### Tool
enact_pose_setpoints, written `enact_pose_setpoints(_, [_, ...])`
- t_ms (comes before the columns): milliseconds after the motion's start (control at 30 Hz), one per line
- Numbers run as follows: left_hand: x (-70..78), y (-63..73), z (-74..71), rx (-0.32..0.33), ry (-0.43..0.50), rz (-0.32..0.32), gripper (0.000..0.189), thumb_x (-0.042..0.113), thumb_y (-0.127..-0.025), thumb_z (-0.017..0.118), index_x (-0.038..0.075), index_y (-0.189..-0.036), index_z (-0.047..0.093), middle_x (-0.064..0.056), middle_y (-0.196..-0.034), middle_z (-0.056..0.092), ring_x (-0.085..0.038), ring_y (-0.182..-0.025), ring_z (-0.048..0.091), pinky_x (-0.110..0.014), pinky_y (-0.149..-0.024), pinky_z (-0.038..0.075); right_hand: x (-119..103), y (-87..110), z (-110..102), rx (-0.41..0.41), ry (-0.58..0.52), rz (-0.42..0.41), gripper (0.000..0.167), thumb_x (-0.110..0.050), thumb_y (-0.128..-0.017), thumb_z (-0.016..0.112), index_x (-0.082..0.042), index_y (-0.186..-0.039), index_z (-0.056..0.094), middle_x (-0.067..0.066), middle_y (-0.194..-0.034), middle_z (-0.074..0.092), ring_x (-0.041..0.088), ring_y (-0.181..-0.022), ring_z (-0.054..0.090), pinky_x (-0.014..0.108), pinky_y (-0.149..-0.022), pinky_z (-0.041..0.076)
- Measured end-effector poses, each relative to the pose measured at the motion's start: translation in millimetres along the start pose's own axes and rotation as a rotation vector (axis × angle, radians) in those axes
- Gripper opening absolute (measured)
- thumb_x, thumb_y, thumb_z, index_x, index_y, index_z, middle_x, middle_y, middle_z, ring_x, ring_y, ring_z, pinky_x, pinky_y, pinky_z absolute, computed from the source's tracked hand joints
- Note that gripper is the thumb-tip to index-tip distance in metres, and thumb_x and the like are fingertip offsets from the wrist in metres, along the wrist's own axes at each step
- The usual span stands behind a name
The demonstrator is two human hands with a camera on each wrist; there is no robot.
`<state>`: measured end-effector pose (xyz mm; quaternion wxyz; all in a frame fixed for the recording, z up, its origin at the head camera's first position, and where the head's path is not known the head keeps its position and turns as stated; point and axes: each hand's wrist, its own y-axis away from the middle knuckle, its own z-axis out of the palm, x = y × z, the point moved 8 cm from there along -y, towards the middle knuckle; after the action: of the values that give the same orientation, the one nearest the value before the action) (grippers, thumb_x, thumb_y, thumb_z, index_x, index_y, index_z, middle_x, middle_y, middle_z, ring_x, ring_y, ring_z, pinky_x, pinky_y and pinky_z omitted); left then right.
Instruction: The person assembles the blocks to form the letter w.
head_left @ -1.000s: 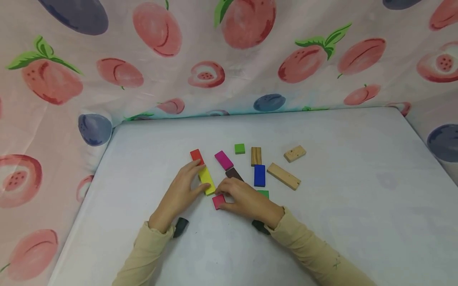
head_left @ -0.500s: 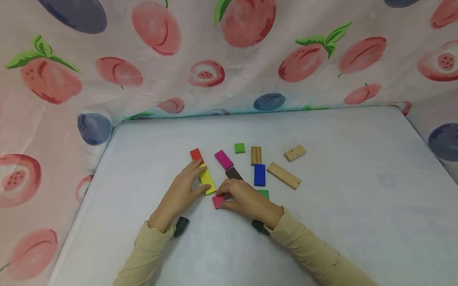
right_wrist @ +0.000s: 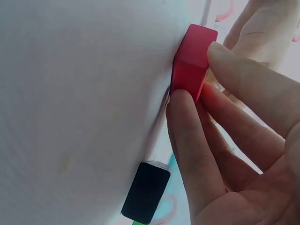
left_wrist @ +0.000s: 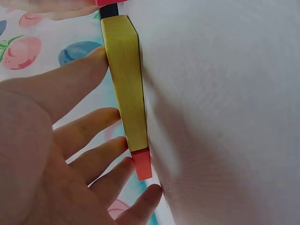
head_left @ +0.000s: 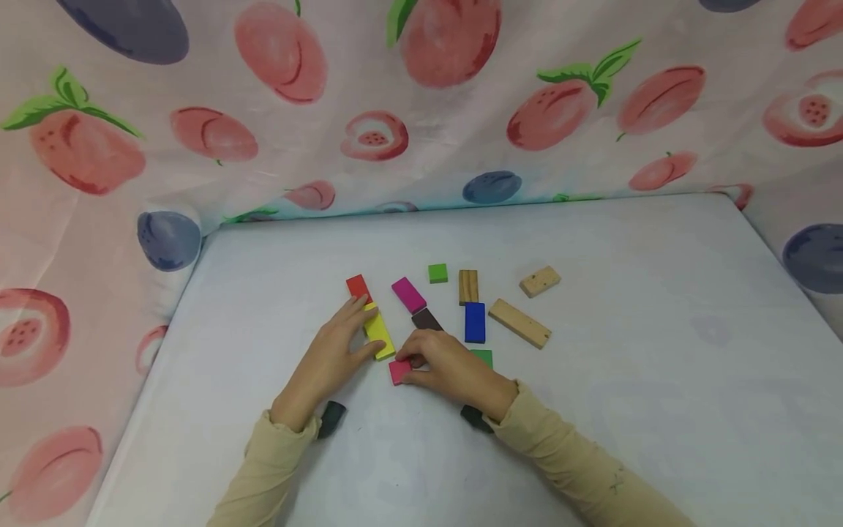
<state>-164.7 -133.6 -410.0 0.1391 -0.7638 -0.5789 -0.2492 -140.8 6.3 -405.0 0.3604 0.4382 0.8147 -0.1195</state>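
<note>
My left hand (head_left: 332, 353) lies over a yellow block (head_left: 380, 335), its thumb and fingertips touching it and its fingers loosely spread. End to end with the yellow block's far end is a red block (head_left: 357, 285), also visible in the left wrist view, where the red end (left_wrist: 143, 165) shows below the yellow one. A short pinkish-red block (head_left: 397, 372) sits near the yellow block's close end. My right hand (head_left: 451, 366) pinches it between thumb and fingers, plainer in the right wrist view, where the pinkish-red block (right_wrist: 193, 58) is upright in the grip.
Beyond my right hand lie a magenta block (head_left: 409, 294), a dark brown block (head_left: 426, 319) and a blue block (head_left: 475, 323). A green block (head_left: 482, 359) is partly hidden by that hand. Plain wooden blocks (head_left: 520, 323) lie right; a small light-green block (head_left: 437, 273) sits farther back.
The hands and blocks keep nearly the same places, the right hand still pinching the pinkish-red block. The whole head view has shifted slightly.
</note>
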Motion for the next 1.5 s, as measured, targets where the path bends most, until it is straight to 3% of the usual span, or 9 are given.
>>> enact_pose_setpoints(667, [1.5,2.0,-1.5,0.009,-0.008,0.004,0.063,0.029,-0.088,0.077,0.006,-0.142,0.054,-0.009,-0.158,0.038,-0.029,-0.150,0.026,-0.053,-0.116,0.034,2.3,-1.7,-3.8,0.063,0.002,0.029,0.029,-0.016,-0.083,0.082,-0.006,-0.109,0.075,0.002,-0.100,0.072,0.011,-0.088,0.066,0.021,-0.080,0.057])
enact_pose_setpoints(1500, [0.1,1.8,-0.3,0.005,-0.003,0.000,0.063,0.028,-0.088,0.076,0.006,-0.143,0.053,-0.009,-0.159,0.036,-0.029,-0.151,0.024,-0.053,-0.116,0.033,1.5,-4.1,-4.1,0.070,0.012,0.050,0.030,-0.017,-0.083,0.082,-0.006,-0.110,0.074,0.004,-0.103,0.073,0.013,-0.090,0.067,0.024,-0.082,0.058])
